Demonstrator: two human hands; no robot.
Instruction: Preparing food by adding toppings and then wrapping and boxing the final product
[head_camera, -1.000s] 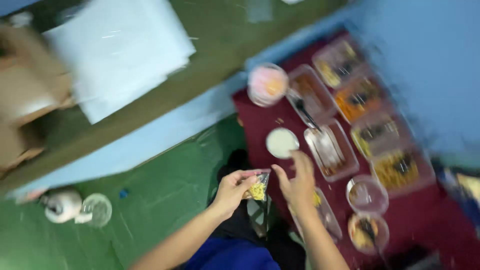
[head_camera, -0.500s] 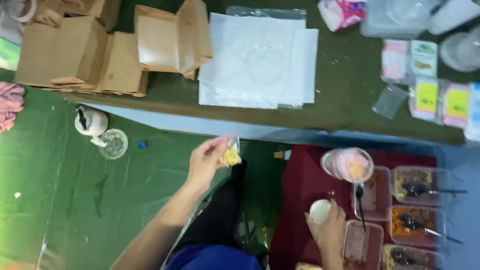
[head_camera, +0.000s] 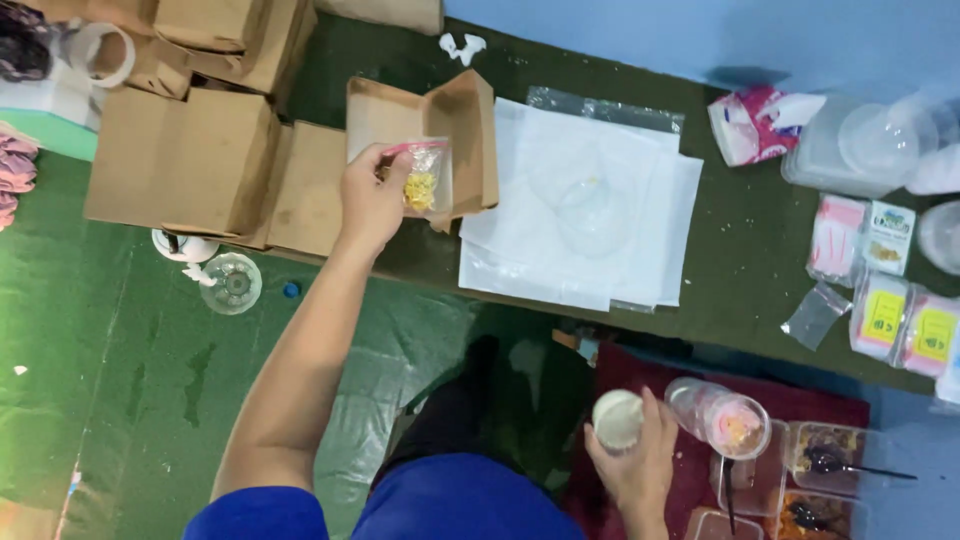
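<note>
The left hand (head_camera: 372, 200) is extended forward over the table (head_camera: 720, 250), fingers closed around the top edge of a small clear bag (head_camera: 424, 178). The bag has a pink strip along its top and holds yellow pieces in its lower half. It hangs directly in front of an open brown cardboard box (head_camera: 440, 130), which stands just beyond the hand. Further brown cardboard boxes (head_camera: 185, 160) are stacked to the left of that hand.

To the right of the left hand lies a stack of white sheets (head_camera: 600, 210) with a clear plastic sleeve under them. Well to the right of that are a pink-and-white wrapped package (head_camera: 757, 122), a row of small flat packets (head_camera: 885, 300) with pink edges and yellow labels, and one empty clear bag (head_camera: 815, 315).

The right hand (head_camera: 640, 460) is low and close to the body, fingers curled around a small round white cup (head_camera: 617, 420). Just right of this hand lies a clear tub (head_camera: 725, 418) on its side, with pink and orange contents. Beyond it stand clear rectangular containers (head_camera: 830, 455) of dark and orange food, each with a black spoon, on a dark red cloth (head_camera: 640, 365).

Below the left forearm, on the green floor (head_camera: 120, 400), stand a white teapot (head_camera: 185, 246) and a clear glass lid (head_camera: 230, 285).
</note>
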